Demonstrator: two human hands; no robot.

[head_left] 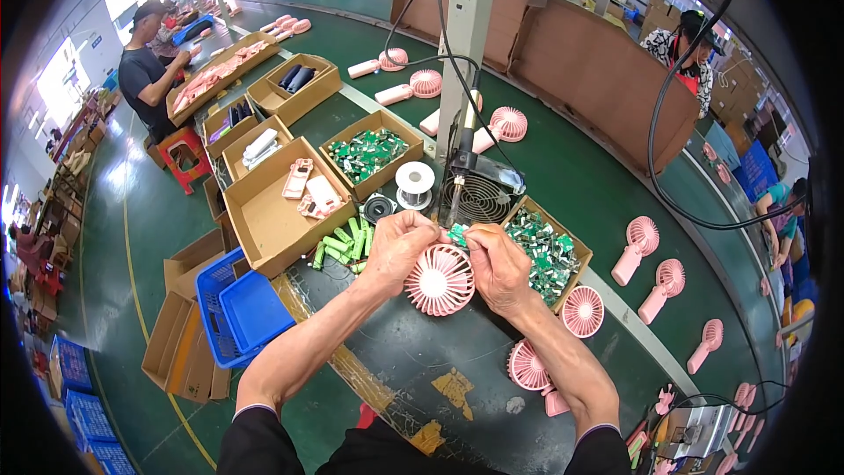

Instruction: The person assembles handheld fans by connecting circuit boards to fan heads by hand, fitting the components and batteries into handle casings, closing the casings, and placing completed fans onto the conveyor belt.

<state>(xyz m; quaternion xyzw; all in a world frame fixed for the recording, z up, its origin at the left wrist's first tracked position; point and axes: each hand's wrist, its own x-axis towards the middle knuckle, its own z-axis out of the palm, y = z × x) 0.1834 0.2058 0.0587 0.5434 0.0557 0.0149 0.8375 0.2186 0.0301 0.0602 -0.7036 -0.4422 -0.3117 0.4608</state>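
Observation:
A pink handheld fan with a round ribbed head lies between my hands on the dark bench. My left hand is closed, its thumb and fingers pinching at the fan's upper end. In a pinch beside it, my right hand grips a small green circuit board. Just above the fingertips hangs a soldering iron, tip down. The exact contact of the fingertips is partly hidden. Green battery cells lie loose left of my left hand. A box of circuit boards stands right of my right hand.
A solder spool and a black fume fan stand behind my hands. Cardboard boxes of parts and a blue basket are on the left. Pink fans lie on the green conveyor. Other people sit farther off.

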